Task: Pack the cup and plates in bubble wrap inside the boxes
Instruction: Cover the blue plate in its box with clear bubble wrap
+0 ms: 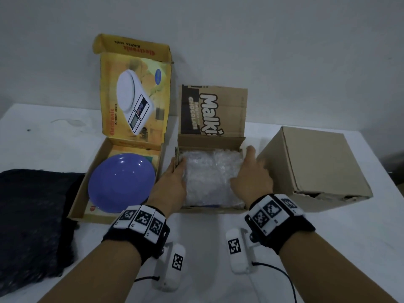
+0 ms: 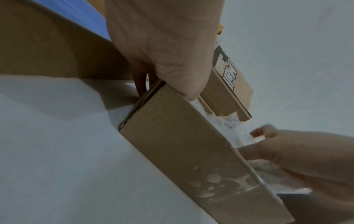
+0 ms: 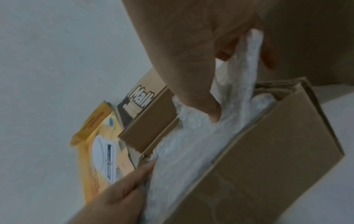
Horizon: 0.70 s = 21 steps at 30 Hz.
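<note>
An open brown box [image 1: 210,141] with a "Malki" lid stands mid-table, filled with white bubble wrap [image 1: 207,176]; what the wrap covers is hidden. My left hand [image 1: 175,178] grips the box's left wall [image 2: 172,144], thumb inside, fingers outside. At the right side, my right hand [image 1: 251,171] holds a raised fold of the wrap [image 3: 247,60] between thumb and fingers, thumb pushed into it. A purple plate [image 1: 122,182] lies bare in the open yellow kitchen-scale box [image 1: 78,200] on the left.
A closed plain cardboard box [image 1: 317,162] stands right of the middle box, close to my right hand. A dark cloth [image 1: 32,215] lies at the left edge. The white table [image 1: 338,237] meets a pale wall just behind the boxes.
</note>
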Available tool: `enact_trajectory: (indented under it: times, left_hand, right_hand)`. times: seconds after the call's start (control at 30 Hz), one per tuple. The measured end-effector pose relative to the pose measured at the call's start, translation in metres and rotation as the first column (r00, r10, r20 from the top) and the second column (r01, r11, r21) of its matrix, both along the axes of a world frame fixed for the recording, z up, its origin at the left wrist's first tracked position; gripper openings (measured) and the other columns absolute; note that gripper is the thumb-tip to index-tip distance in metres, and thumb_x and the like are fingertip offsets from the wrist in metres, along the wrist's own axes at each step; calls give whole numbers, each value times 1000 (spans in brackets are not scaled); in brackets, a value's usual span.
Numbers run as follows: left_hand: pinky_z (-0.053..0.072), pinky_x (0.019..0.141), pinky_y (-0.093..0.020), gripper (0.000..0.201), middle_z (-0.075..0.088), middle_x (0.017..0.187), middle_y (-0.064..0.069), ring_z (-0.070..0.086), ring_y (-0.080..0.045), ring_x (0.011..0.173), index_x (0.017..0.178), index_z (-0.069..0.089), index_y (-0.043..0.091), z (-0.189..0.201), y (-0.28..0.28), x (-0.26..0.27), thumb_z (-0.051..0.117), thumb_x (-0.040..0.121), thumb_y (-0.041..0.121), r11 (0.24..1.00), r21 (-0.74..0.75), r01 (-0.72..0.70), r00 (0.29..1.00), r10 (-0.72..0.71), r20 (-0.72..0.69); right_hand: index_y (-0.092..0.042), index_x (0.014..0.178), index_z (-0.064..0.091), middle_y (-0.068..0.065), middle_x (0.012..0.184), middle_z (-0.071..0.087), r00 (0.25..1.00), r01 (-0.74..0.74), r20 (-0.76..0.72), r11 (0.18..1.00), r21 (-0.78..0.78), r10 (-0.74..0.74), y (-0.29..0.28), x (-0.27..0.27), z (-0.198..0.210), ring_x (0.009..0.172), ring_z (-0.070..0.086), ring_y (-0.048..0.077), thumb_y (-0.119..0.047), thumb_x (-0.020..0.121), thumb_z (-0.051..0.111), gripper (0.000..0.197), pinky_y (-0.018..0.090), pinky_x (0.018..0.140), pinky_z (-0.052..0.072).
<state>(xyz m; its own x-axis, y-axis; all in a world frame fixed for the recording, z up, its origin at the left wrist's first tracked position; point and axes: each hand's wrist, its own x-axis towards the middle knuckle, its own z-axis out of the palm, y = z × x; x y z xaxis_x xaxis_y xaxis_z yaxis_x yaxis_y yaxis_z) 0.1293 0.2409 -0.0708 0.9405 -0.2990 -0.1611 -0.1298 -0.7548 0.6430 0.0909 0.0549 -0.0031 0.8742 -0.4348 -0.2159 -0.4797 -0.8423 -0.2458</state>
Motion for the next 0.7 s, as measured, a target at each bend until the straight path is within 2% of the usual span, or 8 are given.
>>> enact_trajectory:
  times: [0.07, 0.13, 0.2, 0.23, 0.37, 0.47, 0.57, 0.7]
  left_hand:
    - [28, 114, -32, 60, 8, 159, 0, 24, -21, 143, 151, 15, 25, 0, 0, 0, 37, 97, 13, 1000, 16, -1, 1000, 1, -8]
    - [29, 113, -33, 59, 9, 159, 1, 26, -22, 142, 151, 15, 26, -1, 1, 0, 38, 97, 14, 1000, 16, -5, 1000, 6, -12]
    - [31, 113, -35, 59, 12, 159, 0, 30, -24, 140, 150, 18, 27, -1, 1, 0, 39, 97, 14, 1000, -6, -11, 1000, 11, -3]
    - [33, 112, -37, 59, 13, 158, 0, 31, -25, 139, 150, 20, 26, -2, 1, 0, 39, 96, 13, 1000, -15, -10, 1000, 10, 1]
    - [33, 112, -38, 60, 12, 159, -1, 29, -24, 141, 150, 18, 27, -4, 1, 1, 38, 96, 12, 1000, -10, -3, 1000, 3, -4]
    - [33, 112, -38, 60, 12, 159, -2, 30, -24, 140, 151, 16, 26, -1, 1, 1, 37, 96, 11, 1000, -5, 7, 1000, -7, -12]
    - [34, 110, -31, 62, 16, 157, -6, 35, -25, 136, 151, 15, 21, 4, 0, 0, 39, 95, 6, 999, 31, 29, 999, -30, 22]
    - [38, 108, -34, 60, 22, 154, -11, 39, -28, 133, 151, 17, 19, 4, 0, -1, 38, 96, 6, 999, 33, 40, 998, -41, 37]
  right_hand:
    - [-18, 127, 18, 17, 112, 53, 998, 57, -39, 995, 81, -54, -4, -1, -2, 87, 59, 35, -23, 85, 58, 59, 34, 63, 45]
    - [-12, 127, 25, 16, 113, 50, 994, 12, 110, 996, 90, -22, -3, -2, 0, 87, 59, 36, -18, 88, 51, 47, 34, 62, 42]
    - [-8, 126, 34, 15, 115, 47, 969, -122, 223, 992, 38, 111, 1, -2, 3, 90, 56, 36, -6, 87, 47, 42, 34, 62, 40]
    - [-6, 126, 37, 15, 116, 47, 955, -204, 213, 979, -24, 204, 3, -2, 5, 91, 55, 35, -1, 85, 46, 42, 35, 63, 41]
    - [-2, 126, 39, 16, 125, 47, 896, -444, -108, 858, -259, 431, 12, -4, 3, 110, 49, 31, 2, 87, 48, 41, 35, 86, 45]
    - [-2, 115, 51, 15, 118, 57, 787, -607, -338, 745, -276, 516, 27, -7, 9, 112, 52, 31, -3, 93, 41, 24, 35, 96, 41]
    - [1, 117, 52, 16, 119, 58, 736, -637, -398, 760, -132, 548, 28, -4, 21, 110, 56, 30, -5, 96, 39, 25, 33, 88, 44]
    - [3, 125, 50, 19, 126, 54, 741, -568, -438, 823, -1, 510, 13, 15, 33, 114, 54, 30, -3, 95, 42, 31, 34, 93, 44]
